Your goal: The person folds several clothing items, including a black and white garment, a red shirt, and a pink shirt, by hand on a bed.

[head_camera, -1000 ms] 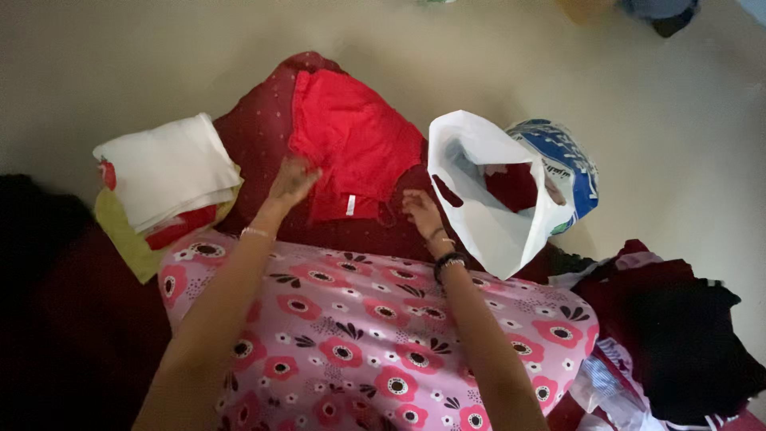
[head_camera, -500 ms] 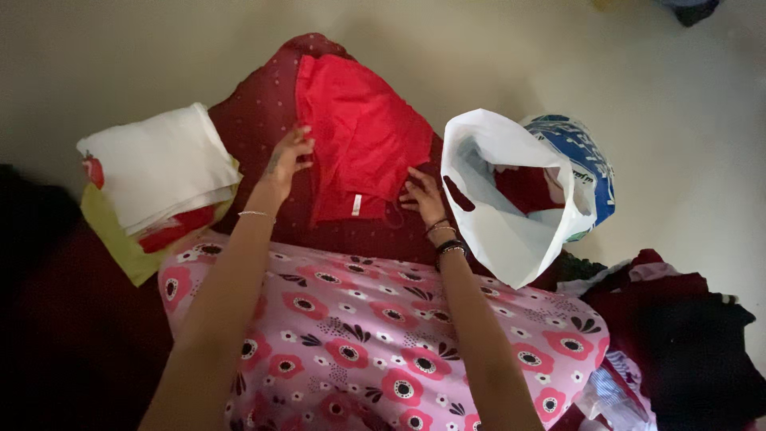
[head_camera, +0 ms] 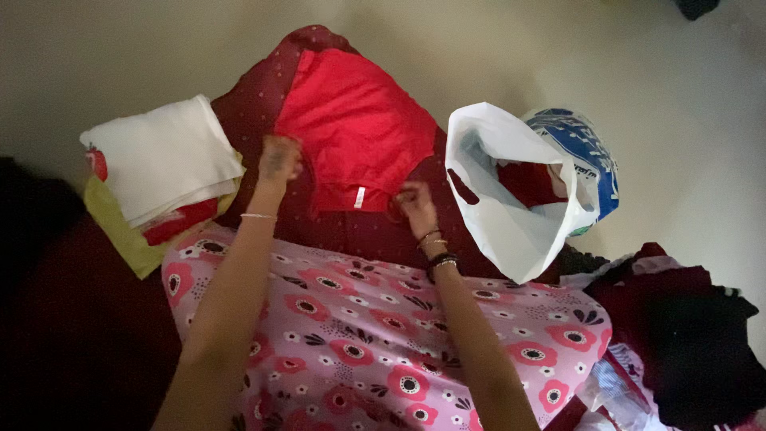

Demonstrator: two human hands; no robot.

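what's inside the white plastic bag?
Through the open mouth of the white plastic bag, some dark red cloth shows near the far side. The bag's walls hide anything deeper. A blue-and-white printed bag sits just behind it.

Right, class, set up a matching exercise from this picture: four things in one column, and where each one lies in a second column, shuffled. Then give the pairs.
Things:
1. red garment
2. white plastic bag
3. stack of folded white cloth
4. pile of dark clothes

Places:
A. bottom right corner
B. left of the left hand
C. between both hands, spread on maroon dotted fabric
D. right of the right hand, standing open

Pairs: 1-C, 2-D, 3-B, 4-A
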